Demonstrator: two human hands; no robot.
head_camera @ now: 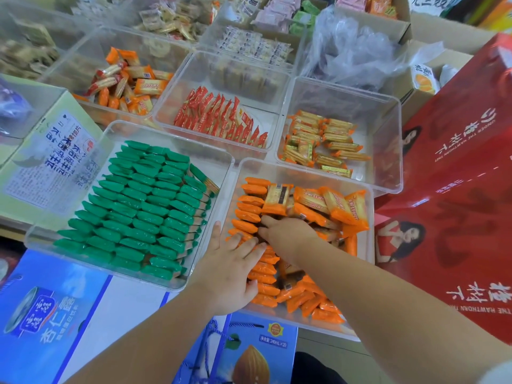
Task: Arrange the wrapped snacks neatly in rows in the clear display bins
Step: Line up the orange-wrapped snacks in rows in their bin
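Locate the orange wrapped snacks [310,200] in the near clear bin [304,169], just right of the bin of green snacks [138,200] packed in tight rows. Treat the contents as 2 zones: 1 standing row [250,200] along the left wall, running near to far, packs on edge with crimped orange ends up; 1 loose pile [340,209] to the right, packs flat or tilted at mixed angles, long axes mostly crossing the row direction. Note the left hand [231,273] laid flat on the near half of the row, fingers straight and spread, pressing down, thumb by the bin's left wall. Note the right hand [289,234] just beside the left fingertips, fingers pointing left and far into the seam between row and pile; tips partly buried, so cannot tell whether pinching a pack or only pushing. Judged next: draw packs from the pile, lying right and far of the right hand, the nearer of the 2 to it; turn each to match the row, then stand on edge beside it. Expect glossy film wrappers, orange with a pale printed panel, likely slippery and prone to toppling unless braced.
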